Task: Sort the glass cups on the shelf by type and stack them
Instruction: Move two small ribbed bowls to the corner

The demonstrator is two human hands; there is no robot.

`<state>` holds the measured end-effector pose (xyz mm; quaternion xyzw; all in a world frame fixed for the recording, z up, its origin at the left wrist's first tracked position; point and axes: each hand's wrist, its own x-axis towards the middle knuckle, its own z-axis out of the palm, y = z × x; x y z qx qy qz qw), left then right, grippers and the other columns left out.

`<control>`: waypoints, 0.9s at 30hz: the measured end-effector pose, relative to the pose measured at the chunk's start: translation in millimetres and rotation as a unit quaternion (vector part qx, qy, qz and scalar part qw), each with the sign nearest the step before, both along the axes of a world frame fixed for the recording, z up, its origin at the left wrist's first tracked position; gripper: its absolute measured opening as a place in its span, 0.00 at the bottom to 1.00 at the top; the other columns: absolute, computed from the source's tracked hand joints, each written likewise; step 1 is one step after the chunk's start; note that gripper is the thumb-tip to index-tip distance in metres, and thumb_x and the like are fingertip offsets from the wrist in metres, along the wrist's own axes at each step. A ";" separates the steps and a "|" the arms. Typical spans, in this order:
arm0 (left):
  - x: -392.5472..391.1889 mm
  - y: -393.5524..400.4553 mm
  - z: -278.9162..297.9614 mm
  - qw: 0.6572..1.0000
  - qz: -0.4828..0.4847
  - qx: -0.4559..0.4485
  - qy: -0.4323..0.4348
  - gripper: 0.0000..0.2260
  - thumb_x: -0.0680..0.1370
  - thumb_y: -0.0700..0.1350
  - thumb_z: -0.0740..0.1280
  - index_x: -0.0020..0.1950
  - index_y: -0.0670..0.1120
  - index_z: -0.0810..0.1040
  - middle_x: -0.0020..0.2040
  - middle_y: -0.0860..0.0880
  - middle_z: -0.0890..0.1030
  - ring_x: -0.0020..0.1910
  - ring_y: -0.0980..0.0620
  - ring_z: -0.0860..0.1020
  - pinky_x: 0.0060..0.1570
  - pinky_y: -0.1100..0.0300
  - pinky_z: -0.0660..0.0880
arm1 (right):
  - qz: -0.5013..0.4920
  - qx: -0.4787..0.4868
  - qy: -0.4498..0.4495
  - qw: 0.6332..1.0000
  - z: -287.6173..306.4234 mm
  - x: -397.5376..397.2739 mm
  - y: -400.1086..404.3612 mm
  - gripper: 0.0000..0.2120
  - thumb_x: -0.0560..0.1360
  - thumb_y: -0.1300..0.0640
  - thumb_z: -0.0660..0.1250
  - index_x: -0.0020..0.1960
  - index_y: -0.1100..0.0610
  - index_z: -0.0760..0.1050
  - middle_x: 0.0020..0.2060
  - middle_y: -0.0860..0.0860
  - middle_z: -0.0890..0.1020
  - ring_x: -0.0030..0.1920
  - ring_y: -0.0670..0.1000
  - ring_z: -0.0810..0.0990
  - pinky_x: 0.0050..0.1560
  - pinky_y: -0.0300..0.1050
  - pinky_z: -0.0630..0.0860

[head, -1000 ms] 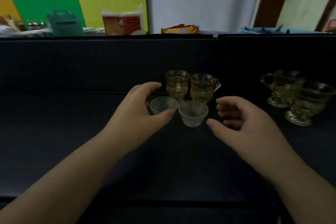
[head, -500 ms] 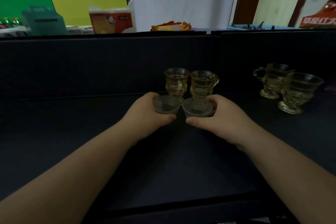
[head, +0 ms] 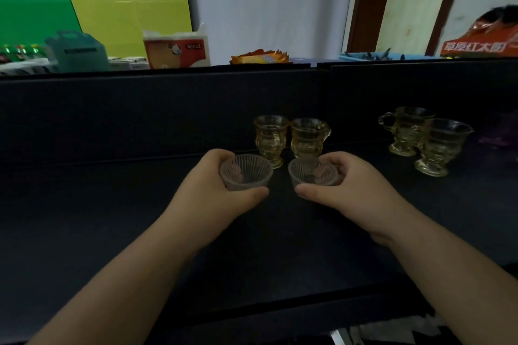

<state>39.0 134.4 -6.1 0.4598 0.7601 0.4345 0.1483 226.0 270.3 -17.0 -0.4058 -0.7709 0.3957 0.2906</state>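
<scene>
— Two clear ribbed cups, side by side, just in front of the amber mug pair point(head: 291, 138) at the shelf's point(head: 112, 204) back wall?
— Yes. Left clear cup point(head: 246, 172) gripped by left hand point(head: 221, 190), thumb curled along near side; right clear cup point(head: 312, 175) gripped likewise by right hand point(head: 350, 190).
— Touching?
— Apart, narrowly.
— Elsewhere?
— Two more amber mugs point(head: 426, 140), well right of that pair.
</scene>
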 end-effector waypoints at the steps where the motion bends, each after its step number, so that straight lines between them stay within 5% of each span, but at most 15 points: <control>1: 2.8 -3.7 -1.1 1.000 -0.002 0.015 -0.008 0.34 0.65 0.55 0.79 0.68 0.56 0.70 0.54 0.59 0.79 0.51 0.61 0.79 0.45 0.67 0.73 | -0.004 -0.004 0.014 1.000 -0.7 4.9 -4.2 0.37 0.63 0.45 0.83 0.68 0.47 0.73 0.55 0.42 0.82 0.54 0.41 0.81 0.54 0.40 0.78; 8: 29.8 -19.0 -5.0 0.994 -0.045 0.083 -0.055 0.43 0.53 0.67 0.72 0.68 0.60 0.69 0.54 0.61 0.79 0.53 0.62 0.79 0.51 0.62 0.77 | -0.028 -0.033 0.134 0.990 -6.2 43.6 -33.3 0.39 0.52 0.42 0.81 0.62 0.44 0.75 0.52 0.41 0.86 0.52 0.39 0.85 0.54 0.39 0.79; 16: 84.6 1.6 -8.8 0.988 -0.102 0.094 -0.063 0.47 0.52 0.69 0.72 0.70 0.61 0.69 0.55 0.63 0.80 0.54 0.64 0.80 0.53 0.60 0.79 | -0.048 -0.013 0.196 0.979 -1.9 104.8 -43.5 0.30 0.54 0.46 0.79 0.56 0.47 0.79 0.48 0.38 0.87 0.47 0.41 0.86 0.43 0.31 0.79; 20: 122.2 19.9 -6.6 0.987 -0.129 0.087 -0.048 0.43 0.53 0.67 0.73 0.68 0.61 0.70 0.54 0.64 0.81 0.52 0.69 0.79 0.49 0.67 0.77 | -0.059 -0.007 0.207 0.976 1.7 147.7 -38.7 0.31 0.54 0.44 0.79 0.56 0.45 0.79 0.48 0.39 0.87 0.48 0.41 0.86 0.43 0.33 0.79; 27: 226.8 64.8 -1.8 0.978 -0.168 0.100 -0.076 0.42 0.53 0.65 0.76 0.67 0.64 0.71 0.55 0.64 0.82 0.52 0.66 0.81 0.51 0.63 0.78 | -0.092 0.006 0.241 0.966 3.3 260.9 -12.7 0.32 0.55 0.43 0.84 0.57 0.45 0.80 0.52 0.45 0.87 0.52 0.46 0.86 0.51 0.41 0.80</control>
